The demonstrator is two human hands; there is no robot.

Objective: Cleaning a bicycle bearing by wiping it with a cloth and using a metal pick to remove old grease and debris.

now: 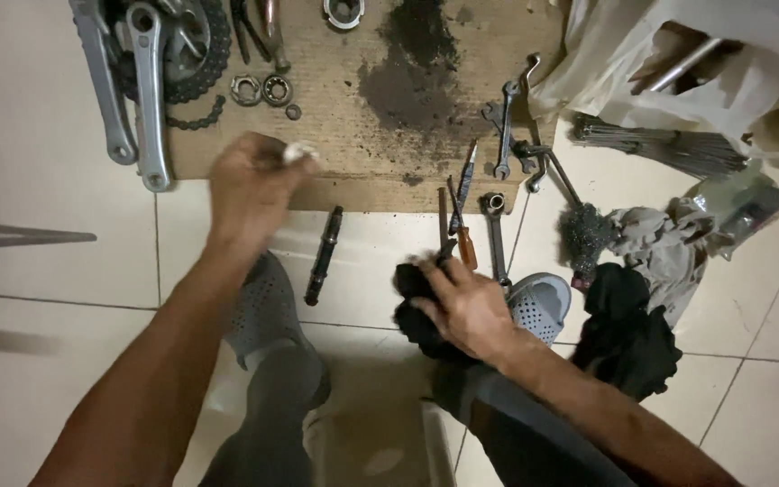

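Pale floor tiles [38,135] carry a flat sheet of brown cardboard [380,171], stained dark with grease, and the person squats over its near edge with grey perforated clogs [268,311] on both feet.

His left hand [250,185] hangs over the cardboard's front edge, fingers curled shut around a small pale piece [297,151] that peeks out at the fingertips; it is blurred, so what it is I cannot tell. His right hand [466,307] presses down on a black rag [416,311] lying on the tile between the feet, fingers closed over the cloth. That rag looks soft, limp and probably oily, easy to bunch anywhere, light in the hand.

Between the hands lies a dark axle spindle [324,255], stiff steel by the look of it and likely slick; I would take it by the middle. Crank arms [142,90] with a chainring sit at the cardboard's far left, bearing rings [263,89] near them, spanners [505,126] to the right, a screwdriver [464,236] near the rag.

As for containers, a white plastic bag [678,63] gapes at top right, with a metal rod showing inside. A bundle of spokes [660,149] lies below it.
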